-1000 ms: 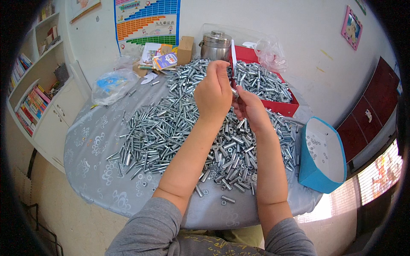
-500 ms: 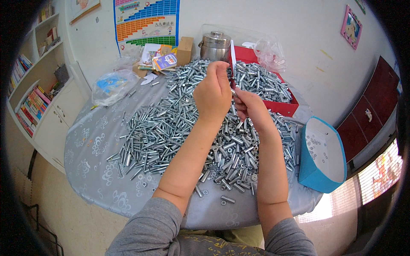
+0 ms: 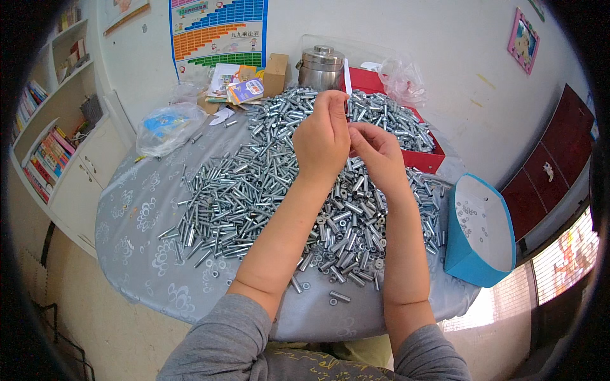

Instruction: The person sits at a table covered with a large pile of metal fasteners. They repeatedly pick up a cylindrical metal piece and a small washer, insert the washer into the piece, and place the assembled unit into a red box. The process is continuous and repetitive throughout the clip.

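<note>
My left hand (image 3: 322,136) is raised over the metal heap, its fingers curled closed; whatever is in them is hidden behind the hand. Close beside it, my right hand (image 3: 379,155) pinches with thumb and fingers, the fingertips meeting the left hand. What lies in that pinch cannot be made out. Beneath both hands spreads a big heap of loose bolts and metal sleeves (image 3: 238,197). Short sleeves and nuts (image 3: 346,241) lie thickest below my right hand. Behind the hands, a red box (image 3: 422,162) holds more of these metal parts.
A blue bin (image 3: 473,270) with a few small rings inside stands at the table's right edge. At the back are a steel pot (image 3: 319,68), booklets (image 3: 244,92) and a cardboard box (image 3: 276,68). A plastic bag (image 3: 170,129) lies back left on the grey tablecloth (image 3: 136,254).
My right hand has moved slightly up, closer to the left hand. The small metal piece seen at its fingertips earlier is now hidden. My left hand has shifted a little right.
</note>
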{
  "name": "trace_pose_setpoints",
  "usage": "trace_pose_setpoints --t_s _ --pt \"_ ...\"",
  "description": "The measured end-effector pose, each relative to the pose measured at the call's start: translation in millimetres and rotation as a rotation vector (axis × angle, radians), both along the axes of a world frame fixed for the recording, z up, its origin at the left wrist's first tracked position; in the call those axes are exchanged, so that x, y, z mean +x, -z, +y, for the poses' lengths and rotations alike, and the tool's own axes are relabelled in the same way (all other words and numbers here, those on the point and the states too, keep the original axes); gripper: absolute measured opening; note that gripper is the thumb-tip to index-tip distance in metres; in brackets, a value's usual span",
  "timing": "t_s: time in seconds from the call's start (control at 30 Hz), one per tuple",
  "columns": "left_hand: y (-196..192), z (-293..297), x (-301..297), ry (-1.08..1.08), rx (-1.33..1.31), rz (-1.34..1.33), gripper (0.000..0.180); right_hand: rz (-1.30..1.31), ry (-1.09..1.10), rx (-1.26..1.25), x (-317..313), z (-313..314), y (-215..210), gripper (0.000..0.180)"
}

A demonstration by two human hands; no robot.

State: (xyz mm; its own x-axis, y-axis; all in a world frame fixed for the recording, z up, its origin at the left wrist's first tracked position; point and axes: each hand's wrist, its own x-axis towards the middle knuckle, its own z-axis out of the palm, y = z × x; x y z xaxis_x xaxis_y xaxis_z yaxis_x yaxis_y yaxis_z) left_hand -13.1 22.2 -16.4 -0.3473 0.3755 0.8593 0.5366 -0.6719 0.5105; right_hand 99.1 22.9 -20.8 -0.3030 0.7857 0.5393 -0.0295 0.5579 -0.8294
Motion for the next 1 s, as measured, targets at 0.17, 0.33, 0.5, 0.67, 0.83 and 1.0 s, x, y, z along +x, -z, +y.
trace_pose_setpoints --t_s 0.17,0.33,0.5,0.67,0.83,1.0 --pt "-0.4 -0.5 0.4 -0.034 -0.033 0.002 0.025 -0.045 0.019 0.002 2.5 -1.5 -1.7 0.024" --pt "-0.2 -3.2 3.3 -0.061 -0.242 0.035 0.026 -0.159 0.024 0.0 9.8 7.0 1.5 0.024" --pt "1.7 -1.2 2.1 -0.111 -0.342 0.071 0.026 -0.184 -0.003 -0.065 11.9 13.5 6.9 0.025" --pt "-2.4 4.2 -18.8 -0.255 -0.304 -0.013 0.029 -0.541 0.171 -0.106 31.3 28.0 14.3 0.032" --pt "-6.2 6.3 -30.6 -0.246 -0.197 -0.099 0.04 -0.881 0.647 -0.048 59.0 39.2 30.6 0.056" --pt "-1.9 11.5 -28.4 -0.207 -0.163 -0.107 0.043 -0.656 0.872 -0.007 90.9 52.5 26.2 0.056"
